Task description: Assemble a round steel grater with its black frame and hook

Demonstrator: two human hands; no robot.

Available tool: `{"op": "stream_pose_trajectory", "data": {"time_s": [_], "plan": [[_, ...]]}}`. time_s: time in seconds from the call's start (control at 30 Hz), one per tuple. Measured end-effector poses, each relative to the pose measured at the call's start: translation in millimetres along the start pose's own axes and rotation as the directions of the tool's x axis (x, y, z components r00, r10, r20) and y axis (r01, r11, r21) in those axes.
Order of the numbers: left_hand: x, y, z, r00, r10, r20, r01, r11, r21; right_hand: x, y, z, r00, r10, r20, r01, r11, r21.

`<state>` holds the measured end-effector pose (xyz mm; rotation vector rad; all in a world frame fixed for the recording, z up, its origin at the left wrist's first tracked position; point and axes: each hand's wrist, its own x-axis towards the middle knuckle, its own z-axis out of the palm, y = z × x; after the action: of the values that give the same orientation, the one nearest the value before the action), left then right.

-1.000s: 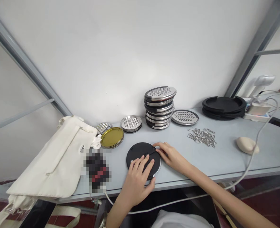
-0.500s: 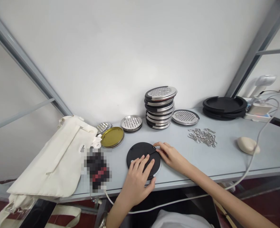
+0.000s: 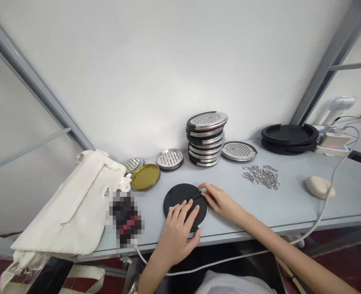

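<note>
A round black disc with a steel rim (image 3: 180, 197), likely a grater backing, lies flat on the pale grey table (image 3: 248, 212). My left hand (image 3: 178, 233) rests on its near half with the fingers spread, pinning it down. My right hand (image 3: 219, 202) is at the far right rim, and its fingertips pinch a small metal hook (image 3: 201, 190). A thin dark line runs from that hook across the disc and partly under my left fingers. The disc's underside is hidden.
Stacks of steel graters (image 3: 205, 139) and black discs (image 3: 289, 139) stand along the wall. A gold-lined lid (image 3: 145, 177), loose metal hooks (image 3: 261, 177), a cream cloth bag (image 3: 73, 208), a pixelated object (image 3: 125, 216), a beige lump (image 3: 319, 187) and a white cable (image 3: 324, 220) also lie about.
My right fingertips have shifted slightly right along the disc's rim, with the small hook still at them. My left hand and the disc have barely moved.
</note>
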<state>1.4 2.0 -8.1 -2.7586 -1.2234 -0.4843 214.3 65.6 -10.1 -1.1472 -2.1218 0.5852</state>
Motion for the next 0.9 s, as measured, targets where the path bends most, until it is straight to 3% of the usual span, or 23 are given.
{"op": "stream_pose_trajectory", "data": {"time_s": [0.53, 0.9], "plan": [[-1.4, -0.3, 0.6, 1.0, -0.005, 0.021, 0.005, 1.0, -0.021, -0.5, -4.2, -1.7, 1.0, -0.007, 0.007, 0.007, 0.999, 0.053], [-0.3, 0.1, 0.8, 1.0, -0.01, -0.016, 0.009, 1.0, -0.028, -0.7, -5.8, -0.7, 0.996, 0.047, -0.082, -0.042, 0.997, 0.069]]}}
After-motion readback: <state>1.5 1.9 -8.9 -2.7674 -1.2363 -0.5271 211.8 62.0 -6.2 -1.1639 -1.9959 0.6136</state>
